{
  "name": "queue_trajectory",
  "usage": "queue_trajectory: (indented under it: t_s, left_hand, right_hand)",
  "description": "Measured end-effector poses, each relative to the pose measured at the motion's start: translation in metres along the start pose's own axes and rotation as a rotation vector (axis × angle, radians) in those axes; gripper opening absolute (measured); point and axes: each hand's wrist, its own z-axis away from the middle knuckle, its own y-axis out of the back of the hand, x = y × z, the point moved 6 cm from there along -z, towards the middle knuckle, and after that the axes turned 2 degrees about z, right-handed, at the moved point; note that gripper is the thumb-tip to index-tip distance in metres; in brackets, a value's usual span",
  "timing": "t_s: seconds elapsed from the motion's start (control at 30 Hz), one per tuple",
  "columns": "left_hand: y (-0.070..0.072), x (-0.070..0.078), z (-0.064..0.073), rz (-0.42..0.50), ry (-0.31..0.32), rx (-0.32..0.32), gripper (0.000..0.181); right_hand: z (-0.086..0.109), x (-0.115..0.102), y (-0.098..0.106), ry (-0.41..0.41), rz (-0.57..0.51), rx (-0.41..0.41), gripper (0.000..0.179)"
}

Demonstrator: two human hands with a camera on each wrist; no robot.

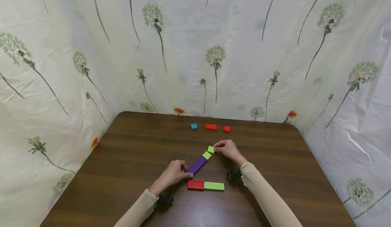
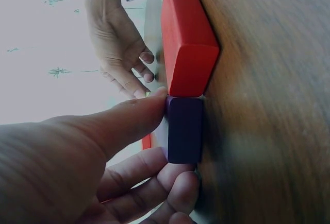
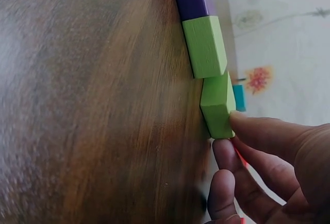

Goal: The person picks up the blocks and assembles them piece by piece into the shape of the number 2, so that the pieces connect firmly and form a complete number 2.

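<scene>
One red block [image 1: 195, 185] and one long green block [image 1: 214, 186] lie end to end nearest us. Just beyond, our left hand [image 1: 172, 173] pinches a purple block [image 1: 197, 165] by its near end, fingers bent; a small green block [image 1: 206, 156] abuts the far end. Past it, our right hand [image 1: 229, 150], fingers nearly closed, pinches an outer green block [image 1: 210, 149], set askew. Farther off, a blue block [image 1: 193, 126], wide red block [image 1: 211, 127] and small red block [image 1: 227, 129] sit across the table [image 1: 262, 145] before a flowered curtain [image 1: 183, 50]

3 blocks [image 1: 211, 127] behind slanted block row [image 1: 199, 163]
</scene>
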Motion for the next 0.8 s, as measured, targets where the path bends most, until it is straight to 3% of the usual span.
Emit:
queue_trajectory:
  t_s: [0.8]
  left_hand:
    - [0.0011, 0.0014, 0.0001, -0.009, -0.007, 0.010, 0.025]
  right_hand:
    - [0.0003, -0.0009, -0.0018, 0.018, -0.006, -0.008, 0.015]
